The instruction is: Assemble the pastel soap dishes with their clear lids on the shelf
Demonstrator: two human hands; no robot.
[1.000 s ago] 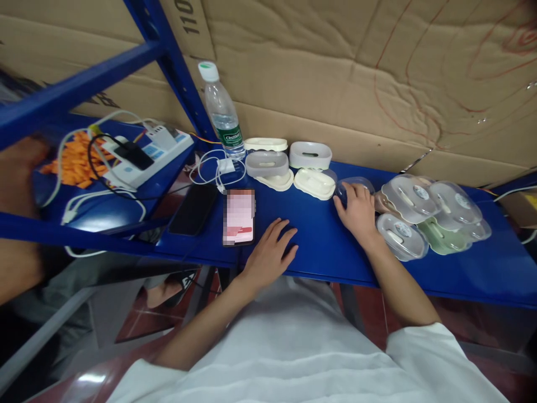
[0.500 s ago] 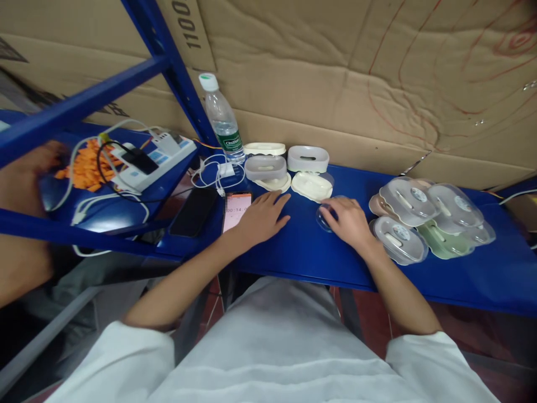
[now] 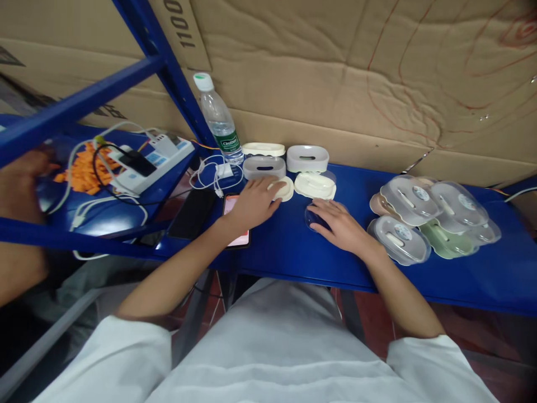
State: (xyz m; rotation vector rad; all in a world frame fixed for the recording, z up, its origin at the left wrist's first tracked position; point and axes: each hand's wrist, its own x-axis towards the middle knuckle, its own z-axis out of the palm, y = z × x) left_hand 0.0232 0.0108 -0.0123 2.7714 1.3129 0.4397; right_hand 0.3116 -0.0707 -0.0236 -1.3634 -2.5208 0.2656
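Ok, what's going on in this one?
At a blue table, a person's left hand has its fingers at a cream piece, while the right hand lies over a clear lid. Two grey boxes stand behind. Lidded boxes sit grouped on the right.
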